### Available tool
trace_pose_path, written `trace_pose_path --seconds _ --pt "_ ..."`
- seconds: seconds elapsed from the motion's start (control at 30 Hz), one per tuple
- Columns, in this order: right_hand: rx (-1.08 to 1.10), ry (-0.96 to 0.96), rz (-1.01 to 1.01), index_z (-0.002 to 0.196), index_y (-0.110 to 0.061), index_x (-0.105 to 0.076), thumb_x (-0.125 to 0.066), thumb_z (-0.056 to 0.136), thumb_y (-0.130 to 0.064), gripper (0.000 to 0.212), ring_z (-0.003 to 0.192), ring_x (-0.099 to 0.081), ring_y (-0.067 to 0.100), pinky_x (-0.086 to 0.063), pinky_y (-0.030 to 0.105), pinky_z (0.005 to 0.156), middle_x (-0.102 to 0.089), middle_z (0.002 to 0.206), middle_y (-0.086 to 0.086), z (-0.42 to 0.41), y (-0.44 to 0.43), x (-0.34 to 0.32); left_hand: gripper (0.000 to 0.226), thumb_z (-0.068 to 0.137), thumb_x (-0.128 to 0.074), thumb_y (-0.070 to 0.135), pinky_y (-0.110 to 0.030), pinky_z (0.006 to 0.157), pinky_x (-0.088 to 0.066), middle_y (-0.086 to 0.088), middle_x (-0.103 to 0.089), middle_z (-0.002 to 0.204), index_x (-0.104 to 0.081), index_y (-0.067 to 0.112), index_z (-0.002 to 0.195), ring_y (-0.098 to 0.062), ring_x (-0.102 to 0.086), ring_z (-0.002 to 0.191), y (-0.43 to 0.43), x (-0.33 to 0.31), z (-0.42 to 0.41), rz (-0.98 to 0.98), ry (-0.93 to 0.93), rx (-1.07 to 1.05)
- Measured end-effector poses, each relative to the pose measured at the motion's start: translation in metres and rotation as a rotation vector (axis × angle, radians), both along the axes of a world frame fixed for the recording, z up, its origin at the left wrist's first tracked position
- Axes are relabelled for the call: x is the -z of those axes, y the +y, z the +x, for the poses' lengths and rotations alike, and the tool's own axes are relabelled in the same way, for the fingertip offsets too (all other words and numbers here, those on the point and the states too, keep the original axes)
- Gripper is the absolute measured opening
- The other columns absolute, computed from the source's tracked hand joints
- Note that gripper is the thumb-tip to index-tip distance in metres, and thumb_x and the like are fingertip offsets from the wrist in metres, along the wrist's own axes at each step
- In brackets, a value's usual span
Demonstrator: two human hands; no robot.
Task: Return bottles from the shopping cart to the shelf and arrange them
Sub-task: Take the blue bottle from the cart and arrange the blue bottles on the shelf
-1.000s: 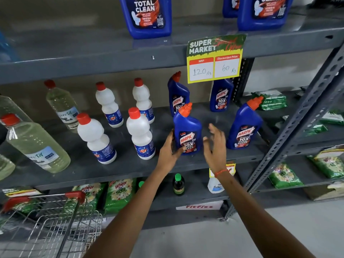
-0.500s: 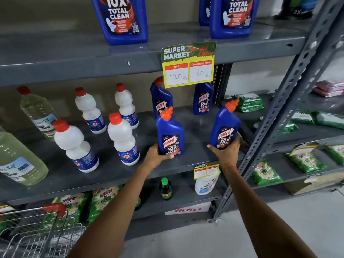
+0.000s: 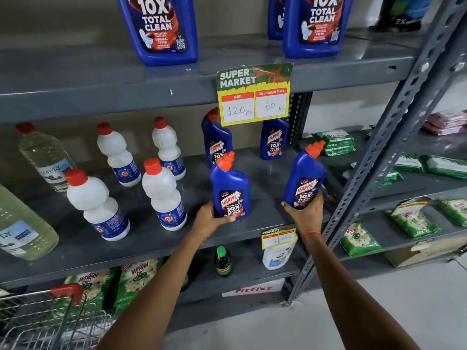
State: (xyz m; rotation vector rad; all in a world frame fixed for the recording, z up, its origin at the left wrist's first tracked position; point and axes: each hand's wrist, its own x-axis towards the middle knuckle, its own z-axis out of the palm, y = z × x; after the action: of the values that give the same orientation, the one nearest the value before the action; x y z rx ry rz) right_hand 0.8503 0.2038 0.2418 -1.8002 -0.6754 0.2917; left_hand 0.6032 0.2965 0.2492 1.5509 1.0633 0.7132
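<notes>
Two blue Harpic bottles with orange caps stand at the front of the grey middle shelf (image 3: 141, 238). My left hand (image 3: 208, 219) grips the base of the left Harpic bottle (image 3: 231, 188). My right hand (image 3: 307, 214) holds the bottom of the right Harpic bottle (image 3: 304, 180), which leans slightly right. Two more Harpic bottles (image 3: 217, 140) stand behind them near the back. Several white bottles with red caps (image 3: 163, 195) stand to the left. The wire shopping cart (image 3: 53, 322) with a red handle sits at the lower left.
A price sign (image 3: 254, 93) hangs from the upper shelf, where large blue bottles (image 3: 158, 29) stand. Clear liquid bottles (image 3: 43, 155) are at far left. A slanted metal upright (image 3: 374, 160) rises just right of my right hand. Green packets (image 3: 358, 238) fill neighbouring shelves.
My left hand closed on the left Harpic bottle. My right hand moved right from beside it and took hold of the right bottle. The view shifted right and closer.
</notes>
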Motion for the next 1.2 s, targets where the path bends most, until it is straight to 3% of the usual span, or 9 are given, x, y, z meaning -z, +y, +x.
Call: trace_pose_path --seconds 0.13,0.3,0.6,0.93,1.2 --pt "0.001 -0.009 -0.011 0.143 -0.009 -0.028 -0.089 0.058 -0.023 0.106 0.125 -0.048 0.029 -0.043 0.043 0.106 -0.047 0.137 0.014 -0.001 0.0 0.0 0.049 0.063 -0.082 0.005 -0.031 0.085 -0.055 -0.014 -0.071 0.104 -0.06 0.005 0.107 -0.023 -0.067 0.096 0.0 -0.001 0.0 0.023 0.012 0.002" --pt "-0.001 -0.021 -0.021 0.143 -0.009 -0.028 -0.089 0.058 -0.025 0.106 0.125 -0.049 0.029 -0.043 0.043 0.105 -0.048 0.136 0.014 -0.001 0.001 0.001 0.046 0.064 -0.083 0.008 -0.033 0.086 -0.055 -0.013 -0.071 0.103 -0.06 0.01 0.103 -0.021 -0.067 0.093 -0.001 -0.001 0.001 0.046 0.032 -0.005" --pt "-0.001 -0.027 -0.026 0.146 -0.007 -0.023 -0.088 0.061 -0.024 0.108 0.129 -0.045 0.031 -0.04 0.044 0.107 -0.044 0.14 0.016 -0.002 0.001 0.002 0.053 0.061 -0.084 0.011 -0.049 0.094 -0.053 -0.015 -0.071 0.108 -0.059 0.008 0.108 -0.026 -0.067 0.1 -0.002 -0.007 0.002 0.005 0.095 -0.009" --pt "-0.005 -0.013 -0.028 0.147 -0.005 -0.02 -0.088 0.061 -0.022 0.111 0.131 -0.043 0.033 -0.039 0.046 0.109 -0.041 0.143 0.018 -0.001 -0.001 -0.001 0.047 0.063 -0.083 0.012 -0.045 0.092 -0.053 -0.015 -0.071 0.108 -0.06 0.009 0.104 -0.026 -0.067 0.098 -0.004 -0.012 0.005 0.041 0.136 -0.011" --pt "-0.015 0.004 -0.03 0.148 -0.007 -0.017 -0.089 0.059 -0.025 0.115 0.132 -0.043 0.033 -0.04 0.047 0.109 -0.041 0.145 0.017 0.0 -0.002 -0.001 0.049 0.062 -0.084 0.011 -0.05 0.095 -0.052 -0.013 -0.07 0.107 -0.059 0.009 0.105 -0.025 -0.066 0.099 -0.007 -0.014 0.003 0.023 0.117 -0.004"
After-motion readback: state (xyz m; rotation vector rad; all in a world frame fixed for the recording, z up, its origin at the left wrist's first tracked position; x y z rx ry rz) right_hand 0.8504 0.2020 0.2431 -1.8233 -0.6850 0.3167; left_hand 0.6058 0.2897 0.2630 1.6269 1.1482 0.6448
